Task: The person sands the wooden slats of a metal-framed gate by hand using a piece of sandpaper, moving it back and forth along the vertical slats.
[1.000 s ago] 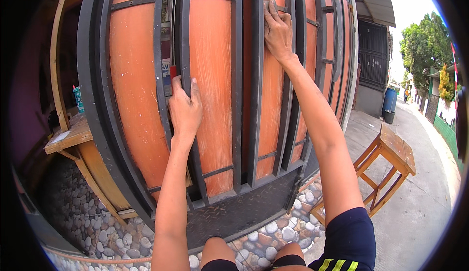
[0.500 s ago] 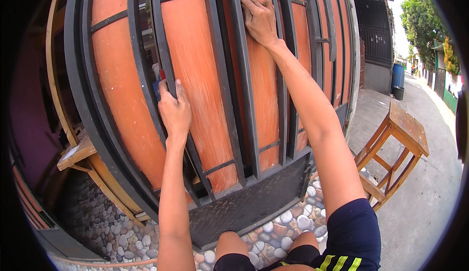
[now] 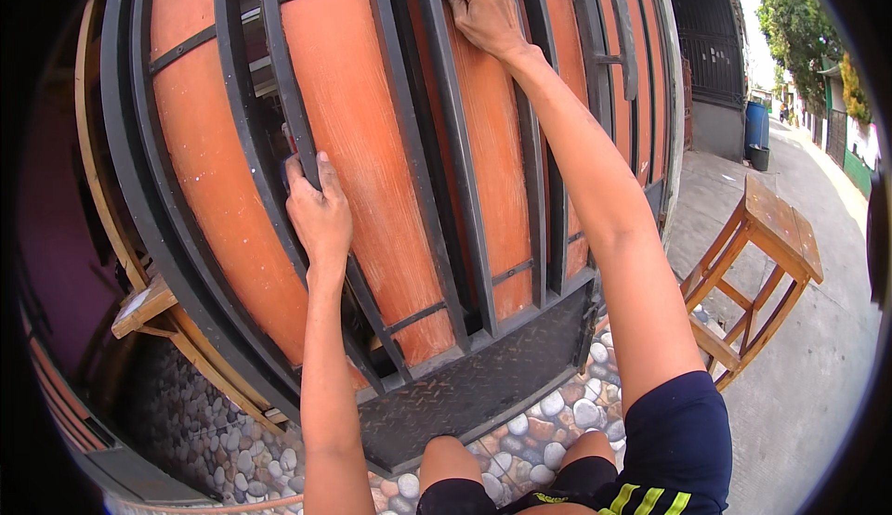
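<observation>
A metal gate with dark grey bars (image 3: 459, 143) and orange panels fills the middle of the view. My left hand (image 3: 320, 218) is wrapped round one upright bar (image 3: 295, 97), thumb on the near side. Higher up and to the right, my right hand (image 3: 483, 12) presses its bent fingers against an orange panel (image 3: 492, 153) between two bars. Under those fingers is a small grey piece that looks like sandpaper, mostly hidden by the hand. Pale, fine scratches run along this panel and the wider panel (image 3: 358, 143) to its left.
A wooden stool (image 3: 776, 227) stands on the paved ground at the right, with a blue barrel (image 3: 757, 130) farther back. At left, a wooden ledge (image 3: 144, 309) sticks out beside the gate. Pebble-patterned flooring (image 3: 544, 441) lies below the gate's dark lower plate (image 3: 474, 390).
My right hand has slid a little upward along the orange panel. My left hand keeps hold of the same bar. The whole view has shifted slightly, moving the gate leftward in the picture.
</observation>
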